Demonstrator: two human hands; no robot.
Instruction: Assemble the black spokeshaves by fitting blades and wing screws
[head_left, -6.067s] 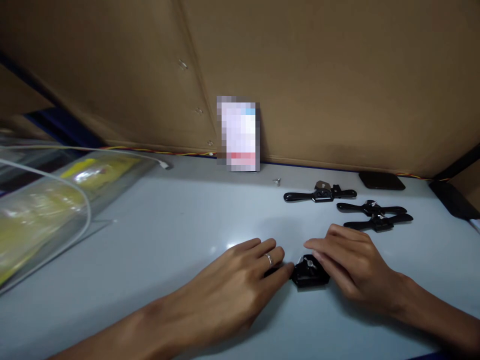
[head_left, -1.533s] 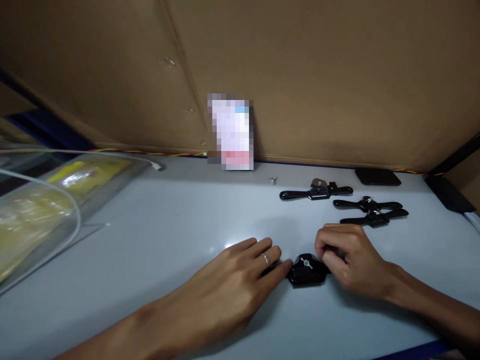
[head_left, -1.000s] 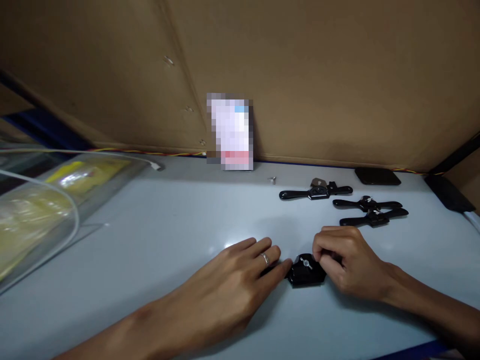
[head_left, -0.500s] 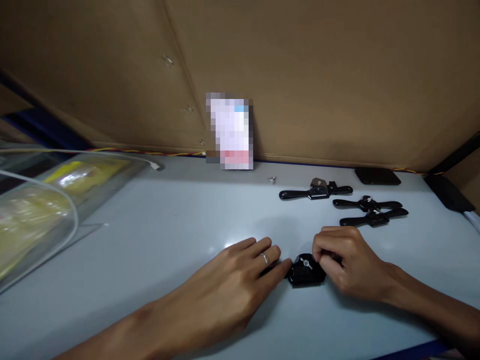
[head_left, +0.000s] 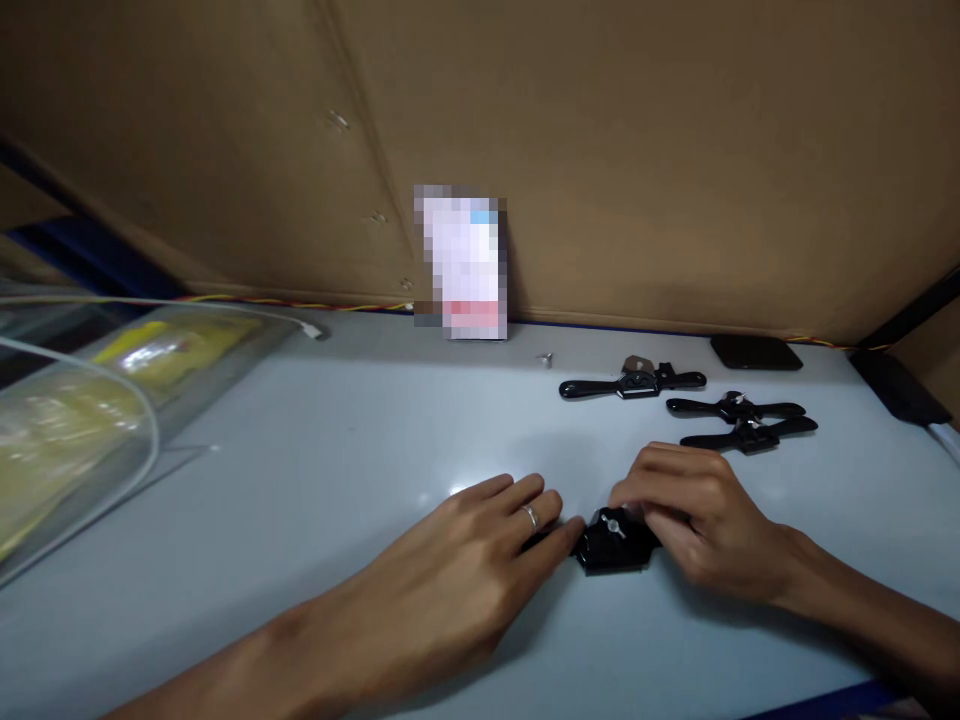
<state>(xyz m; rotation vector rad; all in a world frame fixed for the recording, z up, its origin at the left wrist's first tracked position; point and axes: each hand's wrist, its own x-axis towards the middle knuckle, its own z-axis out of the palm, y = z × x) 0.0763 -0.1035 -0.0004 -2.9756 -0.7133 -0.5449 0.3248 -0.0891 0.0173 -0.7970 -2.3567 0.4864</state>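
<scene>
A black spokeshave (head_left: 615, 553) lies on the grey-white table in front of me, a silver wing screw (head_left: 613, 525) on top of its body. My left hand (head_left: 480, 560), with a ring on one finger, is closed over the left handle, which is mostly hidden under the fingers. My right hand (head_left: 697, 520) is closed, its fingertips pinched at the back right of the body, beside the wing screw. Exactly which part they grip is hidden. Farther back lie another spokeshave (head_left: 592, 389) with a loose blade part on it and two more, one spokeshave (head_left: 784, 411) just behind the other spokeshave (head_left: 795, 428).
Small silver screws (head_left: 546, 359) lie near the back. A pixelated upright panel (head_left: 469, 265) leans against the cardboard wall (head_left: 675, 150). Dark flat objects, one a rounded slab (head_left: 756, 352), sit at the back right. Clear plastic bags with yellow contents (head_left: 90, 420) and a white cable (head_left: 154, 420) occupy the left.
Over the last half second my right fingertips have shifted a little up and left over the spokeshave's back edge. Earlier the wing screw stood at another angle. My left hand stays put.
</scene>
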